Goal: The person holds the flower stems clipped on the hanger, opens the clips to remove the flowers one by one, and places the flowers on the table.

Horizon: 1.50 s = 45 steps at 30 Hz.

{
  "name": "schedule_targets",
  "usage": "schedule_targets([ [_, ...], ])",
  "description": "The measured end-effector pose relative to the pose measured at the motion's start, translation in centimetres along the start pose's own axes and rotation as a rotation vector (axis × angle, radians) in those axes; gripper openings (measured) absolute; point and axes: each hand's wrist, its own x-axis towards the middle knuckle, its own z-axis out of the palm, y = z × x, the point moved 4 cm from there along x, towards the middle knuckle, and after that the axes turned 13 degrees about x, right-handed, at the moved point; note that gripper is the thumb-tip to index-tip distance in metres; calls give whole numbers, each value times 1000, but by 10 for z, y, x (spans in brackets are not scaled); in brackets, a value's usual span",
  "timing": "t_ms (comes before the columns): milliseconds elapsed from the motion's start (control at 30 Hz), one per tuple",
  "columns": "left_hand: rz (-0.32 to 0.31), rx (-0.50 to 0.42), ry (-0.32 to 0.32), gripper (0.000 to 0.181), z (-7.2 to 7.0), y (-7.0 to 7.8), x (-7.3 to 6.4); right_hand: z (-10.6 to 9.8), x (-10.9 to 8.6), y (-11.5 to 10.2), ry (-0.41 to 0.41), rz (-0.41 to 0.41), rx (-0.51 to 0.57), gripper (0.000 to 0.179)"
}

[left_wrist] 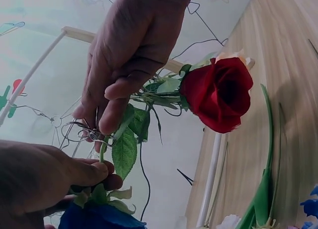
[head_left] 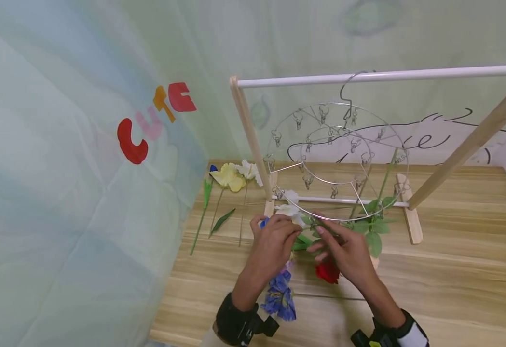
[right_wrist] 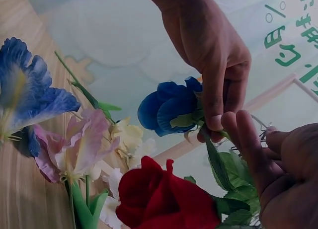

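Note:
My left hand [head_left: 272, 241] pinches the green stem of a blue artificial rose [right_wrist: 169, 109] just behind its bloom. Beside it, my right hand [head_left: 348, 253] grips a small metal clip [left_wrist: 93, 133] between thumb and fingers, in the left wrist view. The blue rose's stem meets that clip; whether the clip's mouth closes on it is hidden. The clip belongs to a round wire drying hanger [head_left: 322, 215] hooked over a white rail. A red rose [left_wrist: 218, 95] points its bloom down toward the tabletop, close to my right hand, with green leaves [head_left: 373, 243] behind it.
The rail [head_left: 296, 81] sits on a wooden stand [head_left: 249, 137]. Yellow [head_left: 228, 177] and white flowers and loose green stems lie at the table's left. Blue [head_left: 280, 296] and pink petalled flowers [right_wrist: 79, 147] lie near my left forearm. A printed curtain [head_left: 83, 193] borders the left.

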Motion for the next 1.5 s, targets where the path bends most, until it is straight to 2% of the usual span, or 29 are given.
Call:
schedule_targets([
  [233,8,0,-29,12,-2,1,0,4,1,1,13,-19,76,39],
  [833,30,76,-67,12,-7,5,0,13,-4,4,176,18,205,31],
  [1233,48,98,-111,11,-4,7,-3,14,-5,2,262,-109,280,22],
  [1500,34,96,-111,10,-4,0,-7,14,-7,-1,258,-91,270,23],
])
